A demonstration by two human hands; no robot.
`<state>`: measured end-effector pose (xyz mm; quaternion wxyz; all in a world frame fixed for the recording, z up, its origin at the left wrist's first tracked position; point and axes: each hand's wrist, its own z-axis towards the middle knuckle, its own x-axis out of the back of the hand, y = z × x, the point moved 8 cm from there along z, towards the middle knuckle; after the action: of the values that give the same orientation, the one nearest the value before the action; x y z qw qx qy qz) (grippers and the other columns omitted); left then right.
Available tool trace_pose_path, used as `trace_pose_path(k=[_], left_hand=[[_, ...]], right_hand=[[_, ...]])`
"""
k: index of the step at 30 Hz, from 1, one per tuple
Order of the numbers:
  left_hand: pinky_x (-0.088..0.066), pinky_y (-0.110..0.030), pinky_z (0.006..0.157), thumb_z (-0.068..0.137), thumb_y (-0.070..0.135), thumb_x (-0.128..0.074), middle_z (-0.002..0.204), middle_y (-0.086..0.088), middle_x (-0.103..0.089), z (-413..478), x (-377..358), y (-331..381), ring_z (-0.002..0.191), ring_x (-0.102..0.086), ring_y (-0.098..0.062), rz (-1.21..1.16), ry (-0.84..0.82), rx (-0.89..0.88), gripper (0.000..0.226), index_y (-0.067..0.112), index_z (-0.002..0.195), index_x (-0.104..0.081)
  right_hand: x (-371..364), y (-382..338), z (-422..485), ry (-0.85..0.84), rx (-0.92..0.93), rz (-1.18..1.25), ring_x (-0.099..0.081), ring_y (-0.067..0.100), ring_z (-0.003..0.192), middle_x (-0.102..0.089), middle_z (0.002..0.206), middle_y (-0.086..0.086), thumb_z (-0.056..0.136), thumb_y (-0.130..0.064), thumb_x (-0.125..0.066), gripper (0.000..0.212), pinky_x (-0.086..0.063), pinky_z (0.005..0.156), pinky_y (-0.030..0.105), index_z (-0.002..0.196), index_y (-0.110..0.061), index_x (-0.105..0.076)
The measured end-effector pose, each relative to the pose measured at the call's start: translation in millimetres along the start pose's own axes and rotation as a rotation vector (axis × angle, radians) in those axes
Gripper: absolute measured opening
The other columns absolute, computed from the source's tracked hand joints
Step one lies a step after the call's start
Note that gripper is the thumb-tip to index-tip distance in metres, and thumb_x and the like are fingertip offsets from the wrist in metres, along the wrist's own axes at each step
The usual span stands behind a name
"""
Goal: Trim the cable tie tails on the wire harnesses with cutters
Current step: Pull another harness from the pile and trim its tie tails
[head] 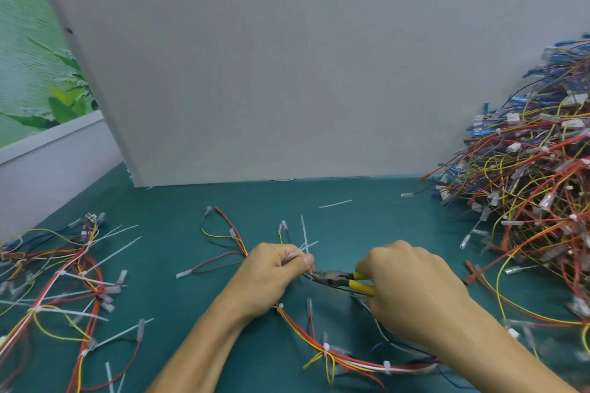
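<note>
The right hand (pixel 412 292) is curled around the yellow handles of the cutters (pixel 340 278), whose dark nose points left and meets the thumb tip of the left hand (pixel 274 271). The left hand's fingers are curled too, pinching a bundle of the wire harness (pixel 352 360) together with the pale cable tie tails (pixel 305 238), which stick up and away from its knuckles. Whether the blades are already on a tail cannot be told. The harness's red, yellow and white wires run from under the left wrist toward the lower right, banded by white ties. A loose tail piece (pixel 335 203) lies farther back on the green tabletop (pixel 178 201). Harnesses with long tails (pixel 64 281) lie at the left, a tall heap of harnesses (pixel 526 185) rises at the right, and a white board (pixel 255 73) stands behind.
</note>
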<state>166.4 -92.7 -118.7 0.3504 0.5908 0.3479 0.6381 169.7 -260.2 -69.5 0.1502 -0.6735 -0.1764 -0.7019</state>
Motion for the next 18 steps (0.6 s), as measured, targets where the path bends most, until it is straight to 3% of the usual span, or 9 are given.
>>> trace_pose_path(k=[10, 14, 18], left_hand=[[-0.023, -0.021, 0.046, 0.091, 0.028, -0.06, 0.047, 0.01, -0.024, 0.9, 0.8, -1.1, 0.046, -0.023, -0.008, 0.012, 0.019, -0.023, 0.035, 0.002, 0.068, -0.054], [-0.024, -0.021, 0.045, 0.092, 0.027, -0.059, 0.047, 0.01, -0.025, 1.6, 0.5, -1.7, 0.046, -0.023, -0.008, 0.013, 0.02, -0.036, 0.032, 0.006, 0.067, -0.058], [-0.02, -0.027, 0.049, 0.087, 0.037, -0.059, 0.051, 0.006, -0.025, 0.9, 1.7, 0.9, 0.049, -0.023, -0.012, -0.013, 0.044, -0.041, 0.042, -0.003, 0.075, -0.056]], right_hand=[[0.8, -9.3, 7.0, 0.003, 0.061, -0.088, -0.044, 0.033, 0.072, -0.041, 0.077, 0.003, 0.083, -0.018, -0.054, 0.009, -0.034, 0.06, 0.031, 0.091, -0.019, -0.058], [1.2, -13.0, 7.2, 0.015, 0.08, -0.112, -0.041, 0.033, 0.069, -0.031, 0.067, 0.001, 0.081, -0.016, -0.053, 0.009, -0.03, 0.057, 0.03, 0.089, -0.021, -0.056], [0.2, -10.8, 5.0, 0.007, 0.051, -0.076, -0.046, 0.033, 0.073, -0.042, 0.076, 0.003, 0.084, -0.021, -0.054, 0.015, -0.032, 0.06, 0.03, 0.098, -0.021, -0.06]])
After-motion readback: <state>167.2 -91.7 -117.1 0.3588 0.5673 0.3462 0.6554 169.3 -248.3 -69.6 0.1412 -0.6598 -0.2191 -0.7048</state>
